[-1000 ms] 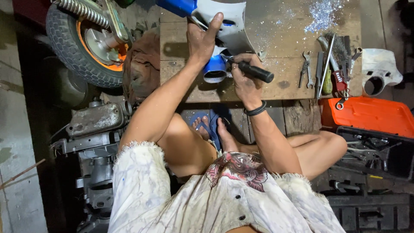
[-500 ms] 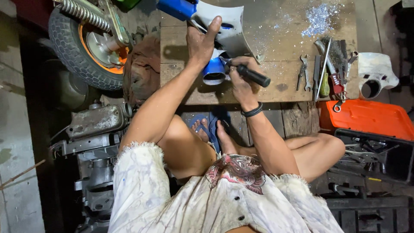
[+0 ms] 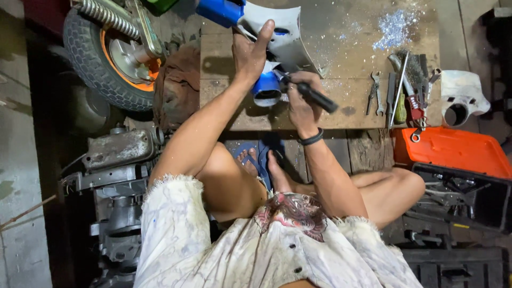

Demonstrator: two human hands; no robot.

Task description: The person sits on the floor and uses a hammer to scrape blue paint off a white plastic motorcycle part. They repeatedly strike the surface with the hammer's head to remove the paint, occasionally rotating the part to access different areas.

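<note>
Grey-white body panel (image 3: 285, 40) sits tilted on the wooden work board (image 3: 346, 104), its upper edge beside a blue plastic part (image 3: 221, 9). Left hand (image 3: 249, 52) is spread flat against the panel's near face, fingers extended upward, pinning it rather than gripping. Right hand (image 3: 300, 98) is closed in a fist round a black-handled tool (image 3: 314, 96), tip aimed at the panel's lower edge where a blue cylindrical piece (image 3: 266, 90) sits just below. Cannot tell what kind of tip the tool has; the hand hides it.

Judgement: the work is on the panel's lower edge. To do it well, keep the left palm pressing close to the working point so the thin panel does not flex or skid, and keep left fingers out of the tool's line.

Nearby: spanners and pliers (image 3: 397, 90) lie to the right on the board, orange toolbox lid (image 3: 453, 152) beyond, scooter wheel (image 3: 109, 58) at left. Metal filings (image 3: 394, 26) are scattered at the top.
</note>
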